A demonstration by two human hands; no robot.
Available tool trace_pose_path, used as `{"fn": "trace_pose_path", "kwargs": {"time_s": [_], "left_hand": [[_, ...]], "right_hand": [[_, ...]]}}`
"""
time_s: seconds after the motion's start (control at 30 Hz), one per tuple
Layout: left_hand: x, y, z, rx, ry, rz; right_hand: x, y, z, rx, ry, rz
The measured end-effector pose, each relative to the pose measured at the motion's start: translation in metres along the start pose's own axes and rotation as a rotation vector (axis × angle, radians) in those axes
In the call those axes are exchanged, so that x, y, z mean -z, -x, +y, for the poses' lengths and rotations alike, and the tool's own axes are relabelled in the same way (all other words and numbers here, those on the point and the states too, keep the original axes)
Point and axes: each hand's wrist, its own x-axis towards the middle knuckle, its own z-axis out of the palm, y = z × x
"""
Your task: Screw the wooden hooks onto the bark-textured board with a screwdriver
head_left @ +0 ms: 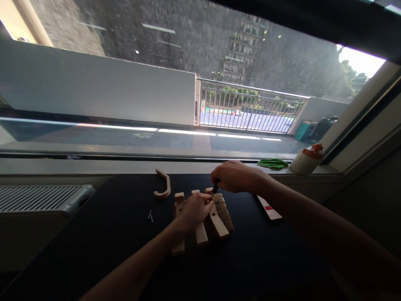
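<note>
My right hand (233, 176) is closed around the dark handle of a screwdriver (215, 186), which points down at a pale wooden hook (219, 225). My left hand (194, 210) lies across the wood, its thumb and fingers closed on the upper part of that same hook, by the screwdriver's tip. Any screw under the tip is hidden by the fingers. Beneath the hook is a brown, rough-looking board (224, 211). Two more pale wooden pieces, a middle one (201, 235) and a left one (178, 246), lie alongside, partly covered by my left hand.
A loose J-shaped wooden hook (168, 184) and two screws (151, 216) lie left on the black table (125, 234). A white and red card (270, 209) sits under my right forearm. On the windowsill are a green cloth (272, 163) and a pale pot (303, 162). A radiator (44, 198) stands left.
</note>
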Motion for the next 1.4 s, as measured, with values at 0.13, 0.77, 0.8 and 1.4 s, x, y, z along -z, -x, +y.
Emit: {"fn": "trace_pose_path", "kwargs": {"time_s": [0.13,0.77,0.8,1.4], "left_hand": [[0.001,0.0,0.001,0.0,-0.009,0.002],[0.003,0.001,0.004,0.01,-0.007,-0.007],[0.003,0.001,0.003,0.002,-0.008,-0.004],[0.001,0.002,-0.002,-0.013,0.008,0.019]], "right_hand": [[-0.002,-0.005,-0.004,-0.015,0.049,0.005],[0.006,0.002,-0.001,-0.004,-0.006,-0.028],[0.004,0.0,-0.002,-0.011,0.01,-0.025],[-0.006,-0.006,-0.011,-0.076,0.144,0.025]]}}
